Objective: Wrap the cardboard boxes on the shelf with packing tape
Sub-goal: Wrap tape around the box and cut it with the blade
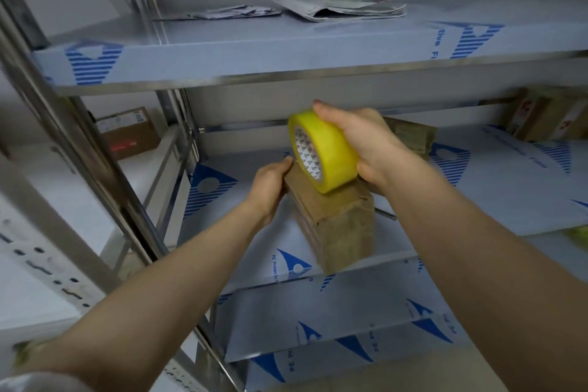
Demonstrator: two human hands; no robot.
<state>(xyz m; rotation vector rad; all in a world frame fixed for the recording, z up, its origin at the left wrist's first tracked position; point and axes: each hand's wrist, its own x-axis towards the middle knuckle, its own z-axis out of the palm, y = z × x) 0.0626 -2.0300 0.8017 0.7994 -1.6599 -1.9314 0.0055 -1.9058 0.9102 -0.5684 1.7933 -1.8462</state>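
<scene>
Right now the right hand [359, 140] is gripping a yellow roll of packing tape [324, 153], its fingers and thumb curling round the outer band from the right side. The roll is standing on edge, with its white printed core facing left, and its lower rim is touching the top of a small brown cardboard box [334, 223]. That box is standing upright near the front edge of the middle shelf [477, 194] of a steel rack, whose surface is wearing a pale film with blue striped triangles. The box's sides are looking glossy.

The left hand [270, 188] is holding the box's upper left edge, with the thumb lying on top and the other fingers hiding behind the cardboard, so I cannot tell how they are lying.

Just behind the right hand a second brown box [410, 134] is sitting further back on the same shelf, and more brown boxes [547, 118] are sitting at the far right. A thin metal rod [385, 215] is lying just right of the held box.

On the upper shelf [286, 54] a stack of folded papers [343, 6] and some flat grey packets [229, 11] are lying. Left of the rack's steel post [79, 137], a labelled brown carton [127, 134] is resting on a white surface.
</scene>
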